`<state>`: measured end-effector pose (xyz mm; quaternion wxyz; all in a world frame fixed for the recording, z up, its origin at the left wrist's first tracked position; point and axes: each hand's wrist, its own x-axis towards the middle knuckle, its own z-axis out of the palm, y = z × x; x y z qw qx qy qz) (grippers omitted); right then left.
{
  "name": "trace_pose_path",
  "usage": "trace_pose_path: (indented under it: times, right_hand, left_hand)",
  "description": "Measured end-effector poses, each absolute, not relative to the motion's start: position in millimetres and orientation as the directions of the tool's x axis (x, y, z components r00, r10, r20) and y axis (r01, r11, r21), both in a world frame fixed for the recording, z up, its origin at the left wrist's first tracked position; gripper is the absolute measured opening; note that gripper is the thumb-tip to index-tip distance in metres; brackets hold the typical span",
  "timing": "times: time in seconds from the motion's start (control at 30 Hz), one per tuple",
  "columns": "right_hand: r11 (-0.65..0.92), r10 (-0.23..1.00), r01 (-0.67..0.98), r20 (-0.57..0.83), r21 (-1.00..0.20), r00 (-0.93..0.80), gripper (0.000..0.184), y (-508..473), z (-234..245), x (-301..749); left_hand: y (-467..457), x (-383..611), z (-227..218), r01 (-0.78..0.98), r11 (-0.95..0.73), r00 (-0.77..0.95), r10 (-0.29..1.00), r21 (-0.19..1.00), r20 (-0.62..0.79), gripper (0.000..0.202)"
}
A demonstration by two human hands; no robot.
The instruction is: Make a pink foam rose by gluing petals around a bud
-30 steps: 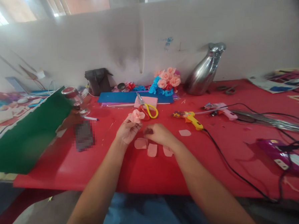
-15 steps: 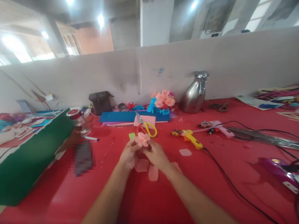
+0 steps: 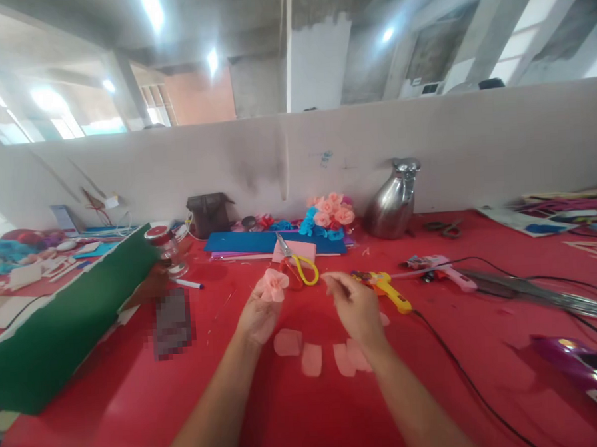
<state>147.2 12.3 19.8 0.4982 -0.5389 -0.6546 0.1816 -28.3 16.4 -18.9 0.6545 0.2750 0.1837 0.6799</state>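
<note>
My left hand is closed round a small pink paper flower, held up above the red table. My right hand hovers a little to its right, fingers curled and blurred, close to the yellow glue gun; I see nothing in it. Several pink petal pieces lie on the table below both hands. Yellow-handled scissors lie just beyond the flower.
A green foam sheet leans at the left beside a glass jar. Blue sheets, a bunch of paper flowers and a silver vase stand at the back. A pink glue gun, black cords and a purple tool lie right.
My right hand has come off the flower and moved right towards the yellow glue gun. My left hand keeps the flower. The camera has tilted up.
</note>
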Motion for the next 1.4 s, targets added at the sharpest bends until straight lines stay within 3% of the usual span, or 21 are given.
trace_pose_path:
  times: [0.13,0.2,0.3,0.77,1.0,1.13,1.27,1.4]
  right_hand:
    - [0.433,0.855,0.648,0.513,-0.627,-0.076,0.024,-9.1,7.1,160.9]
    - [0.458,0.877,0.656,0.425,-0.600,-0.224,0.026,-26.7,-2.4,159.4]
    - [0.446,0.892,0.691,0.223,-0.570,-0.392,0.010,-50.3,-11.8,150.7]
    - [0.591,0.806,0.742,0.188,-0.317,-0.561,0.022,-59.4,-29.1,141.2]
    - [0.457,0.889,0.739,0.223,-0.495,-0.401,0.016,-50.3,-28.7,145.2]
    - [0.345,0.939,0.739,0.214,-0.578,-0.270,0.011,-43.5,-30.7,146.6]
    - [0.198,0.980,0.708,0.130,-0.678,-0.150,0.014,-41.7,-28.7,148.7]
    - [0.155,0.988,0.628,0.126,-0.762,-0.091,0.016,-42.1,-25.5,151.8]
  left_hand:
    - [11.7,-26.8,-14.7,-0.820,-0.018,0.086,0.984,0.572,0.153,0.019]
    - [9.7,-26.1,-15.0,-0.820,0.029,0.107,0.989,0.571,0.103,0.020]
    - [9.5,-26.2,-17.7,-0.821,0.062,0.101,0.994,0.567,0.037,0.026]
    - [10.7,-26.6,-22.0,-0.812,0.105,0.139,0.990,0.574,0.015,0.020]
    - [10.1,-28.2,-18.8,-0.820,0.127,0.168,0.986,0.558,0.022,0.021]
    - [4.5,-32.0,-16.3,-0.775,0.240,0.336,0.940,0.585,0.059,0.026]
    - [-0.7,-33.1,-16.4,-0.545,0.450,0.642,0.767,0.707,0.007,0.024]
    - [-1.2,-30.5,-19.3,-0.359,0.507,0.770,0.635,0.784,-0.058,0.027]
